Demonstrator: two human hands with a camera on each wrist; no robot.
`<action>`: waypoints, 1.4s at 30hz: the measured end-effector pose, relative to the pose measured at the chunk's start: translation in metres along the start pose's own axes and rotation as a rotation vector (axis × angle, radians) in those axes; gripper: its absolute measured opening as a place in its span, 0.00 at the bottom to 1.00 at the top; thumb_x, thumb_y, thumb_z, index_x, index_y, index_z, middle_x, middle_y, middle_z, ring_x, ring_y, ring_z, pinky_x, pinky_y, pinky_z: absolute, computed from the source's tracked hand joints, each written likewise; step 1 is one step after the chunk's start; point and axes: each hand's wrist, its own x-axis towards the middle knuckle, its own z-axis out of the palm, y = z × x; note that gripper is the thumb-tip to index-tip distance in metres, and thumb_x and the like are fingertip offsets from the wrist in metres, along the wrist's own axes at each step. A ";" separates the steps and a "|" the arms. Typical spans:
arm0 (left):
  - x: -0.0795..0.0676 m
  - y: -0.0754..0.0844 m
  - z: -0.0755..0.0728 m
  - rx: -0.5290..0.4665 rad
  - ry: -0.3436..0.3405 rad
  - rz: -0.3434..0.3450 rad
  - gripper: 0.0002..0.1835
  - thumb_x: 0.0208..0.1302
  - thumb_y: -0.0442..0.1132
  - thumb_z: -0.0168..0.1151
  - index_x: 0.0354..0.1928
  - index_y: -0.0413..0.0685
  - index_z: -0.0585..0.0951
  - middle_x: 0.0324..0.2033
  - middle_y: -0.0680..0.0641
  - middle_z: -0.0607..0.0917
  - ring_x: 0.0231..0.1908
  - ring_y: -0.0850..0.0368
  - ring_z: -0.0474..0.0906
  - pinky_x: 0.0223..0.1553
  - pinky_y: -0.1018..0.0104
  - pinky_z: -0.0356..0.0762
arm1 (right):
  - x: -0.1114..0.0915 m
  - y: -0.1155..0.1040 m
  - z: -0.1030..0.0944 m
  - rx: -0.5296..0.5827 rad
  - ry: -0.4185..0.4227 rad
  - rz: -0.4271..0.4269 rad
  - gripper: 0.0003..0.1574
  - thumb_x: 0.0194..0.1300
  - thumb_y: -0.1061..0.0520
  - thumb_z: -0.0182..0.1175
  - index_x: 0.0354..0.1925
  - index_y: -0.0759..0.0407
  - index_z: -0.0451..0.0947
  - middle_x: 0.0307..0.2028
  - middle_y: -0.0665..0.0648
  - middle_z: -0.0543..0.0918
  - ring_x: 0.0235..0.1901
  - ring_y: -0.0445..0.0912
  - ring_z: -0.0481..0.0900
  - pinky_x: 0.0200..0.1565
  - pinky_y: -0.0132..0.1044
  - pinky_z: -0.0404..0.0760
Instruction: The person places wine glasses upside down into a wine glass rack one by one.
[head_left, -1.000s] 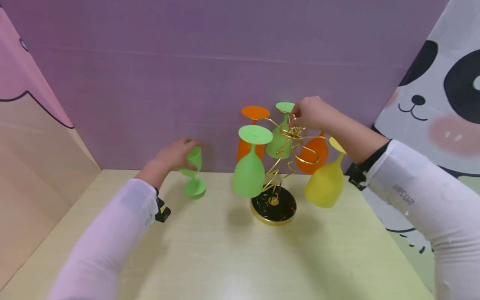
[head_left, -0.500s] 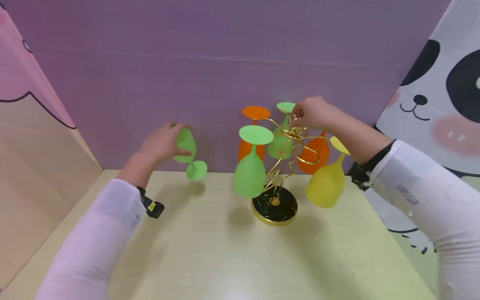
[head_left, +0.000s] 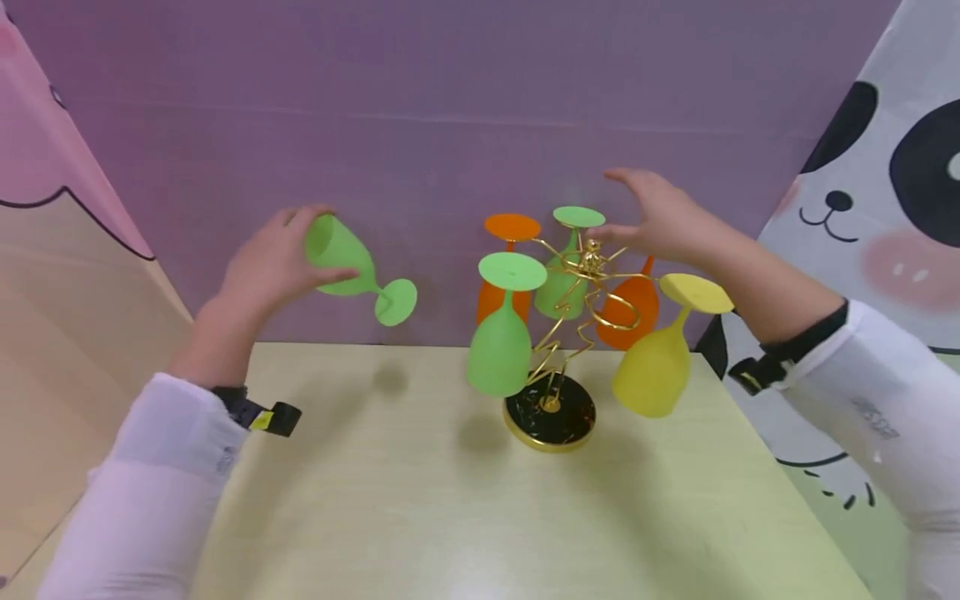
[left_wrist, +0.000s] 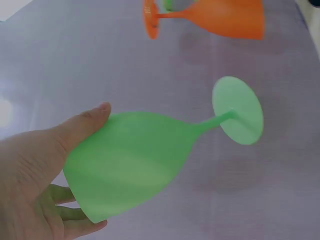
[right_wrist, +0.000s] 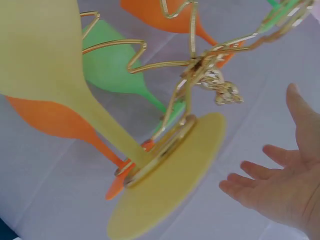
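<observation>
In the head view my left hand (head_left: 270,262) grips a green goblet (head_left: 347,257) by its bowl, held above the table and tilted, its foot pointing right. The left wrist view shows the thumb on one side of that bowl and fingers on the other. My right hand (head_left: 663,217), fingers spread and holding nothing, is beside the top of a gold wire rack (head_left: 592,260) with a round black base (head_left: 550,412). Upside down on the rack hang a yellow goblet (head_left: 652,367), two green goblets, the nearer (head_left: 500,346) at front left, and two orange goblets.
The pale wooden table (head_left: 420,500) carries the rack. A purple backdrop (head_left: 337,150) rises directly behind it. On the right stands a panel with a panda picture (head_left: 840,200), and a pink and beige panel (head_left: 75,333) is at the left.
My left hand has lifted the green goblet off the table, moved it up and left, and tipped it over. The right hand has let go of the rack's top and spread its fingers.
</observation>
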 end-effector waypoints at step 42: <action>-0.094 0.051 0.048 -1.626 0.078 0.028 0.28 0.66 0.60 0.45 0.64 0.59 0.60 0.58 0.45 0.63 0.54 0.49 0.66 0.49 0.66 0.76 | -0.108 -0.053 0.125 1.311 0.574 -0.790 0.58 0.52 0.57 0.67 0.69 0.62 0.41 0.69 0.63 0.49 0.67 0.57 0.42 0.67 0.41 0.53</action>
